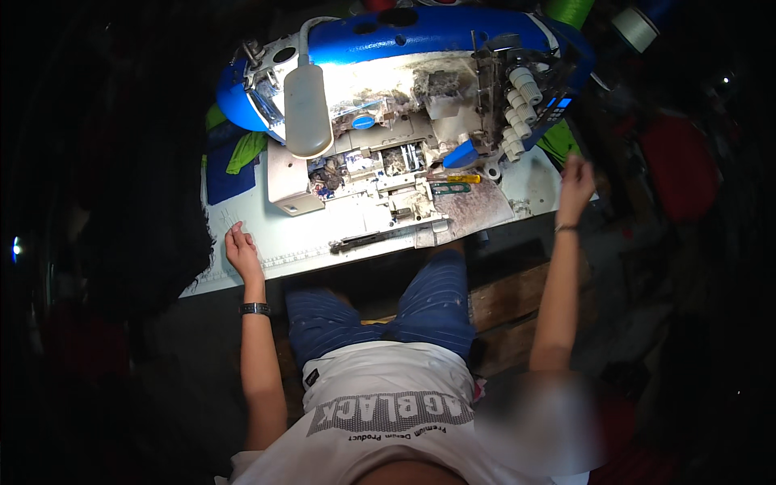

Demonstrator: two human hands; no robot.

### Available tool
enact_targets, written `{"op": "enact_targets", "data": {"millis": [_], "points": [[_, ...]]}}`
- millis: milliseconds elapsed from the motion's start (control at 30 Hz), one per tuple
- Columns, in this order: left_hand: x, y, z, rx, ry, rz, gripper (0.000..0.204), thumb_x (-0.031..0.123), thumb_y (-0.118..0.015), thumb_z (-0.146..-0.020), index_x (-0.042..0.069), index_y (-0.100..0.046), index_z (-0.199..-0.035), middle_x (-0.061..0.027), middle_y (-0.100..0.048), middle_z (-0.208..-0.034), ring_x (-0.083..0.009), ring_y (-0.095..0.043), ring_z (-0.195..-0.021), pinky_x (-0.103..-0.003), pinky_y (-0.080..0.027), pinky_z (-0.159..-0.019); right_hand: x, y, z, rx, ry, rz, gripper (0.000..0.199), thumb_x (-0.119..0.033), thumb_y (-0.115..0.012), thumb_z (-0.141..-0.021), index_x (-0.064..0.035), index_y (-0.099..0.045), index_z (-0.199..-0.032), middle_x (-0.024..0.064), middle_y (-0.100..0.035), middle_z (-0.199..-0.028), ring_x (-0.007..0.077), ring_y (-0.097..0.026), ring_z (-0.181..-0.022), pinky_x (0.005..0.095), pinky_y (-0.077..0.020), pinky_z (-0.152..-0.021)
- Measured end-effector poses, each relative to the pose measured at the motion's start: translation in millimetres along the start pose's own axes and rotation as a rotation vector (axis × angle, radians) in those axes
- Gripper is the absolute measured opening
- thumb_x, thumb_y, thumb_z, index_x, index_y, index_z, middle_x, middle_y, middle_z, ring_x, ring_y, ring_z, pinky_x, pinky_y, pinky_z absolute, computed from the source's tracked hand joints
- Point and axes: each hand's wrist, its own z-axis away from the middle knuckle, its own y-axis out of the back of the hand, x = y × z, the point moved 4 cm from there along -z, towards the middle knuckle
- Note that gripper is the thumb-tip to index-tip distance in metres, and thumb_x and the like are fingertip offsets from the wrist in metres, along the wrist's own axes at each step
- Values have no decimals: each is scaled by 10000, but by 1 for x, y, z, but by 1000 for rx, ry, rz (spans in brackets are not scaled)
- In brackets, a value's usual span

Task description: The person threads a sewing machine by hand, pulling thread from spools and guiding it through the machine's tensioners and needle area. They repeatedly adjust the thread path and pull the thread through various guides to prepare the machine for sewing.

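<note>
Dark room, white worktable [267, 242]; lit by lamp [306, 109]; wooden bench [517, 295]

White table [242, 222] under sewing machine [388, 121]

Green thread cone [568, 10], white thread spool [635, 27], wooden bench [511, 301]

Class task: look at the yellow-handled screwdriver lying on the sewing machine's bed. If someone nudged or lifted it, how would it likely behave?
The yellow-handled screwdriver looks rigid, so it should lift stiffly, not flop. Its rounded handle suggests it may roll if nudged sideways. It lies flat beside green-handled scissors on the sewing machine, probably light. Neither the left hand nor the right hand touches it.
</note>
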Motion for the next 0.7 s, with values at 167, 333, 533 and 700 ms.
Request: {"op": "enact_targets", "data": {"millis": [167,333,533,700], "points": [[5,-5,1,20,-31,-46,277,273,-473,-1032,38,-619,-1044,42,-463,-638,-26,-380,-532,-183,-297,-464,69,-48,-150,-216,-311,-53,326,-326,-599,-946,-9,-659,-995,45,-629,-840,134,-566,-754,303,-461,-678],[3,-7,2,22,-46,-120,277,262,-467,-1034,27,-612,-1049,39,-461,-655,-38,-401,-562,-192,-320,-486,117,-111,-204,-363,-695,-433,238,-222,-497,-967,-57,-617,-1089,46,-642,-917,164,-613,-816,322,-509,-727],[5,-13,4,46,-107,-173,283,261,-474,-1032,17,-616,-1039,40,-448,-661,-49,-403,-578,-208,-341,-520,125,-137,-196,-388,-672,-499,236,-204,-516,-966,-32,-628,-1083,58,-651,-948,167,-615,-854,307,-496,-764],[5,-10,1,20,-105,-216,283,251,-479,-1030,4,-617,-1033,28,-463,-670,-51,-406,-586,-217,-349,-533,126,-125,-173,-403,-535,-501,235,-189,-531,-965,-12,-638,-1077,69,-658,-973,170,-616,-886,295,-486,-795]]}}
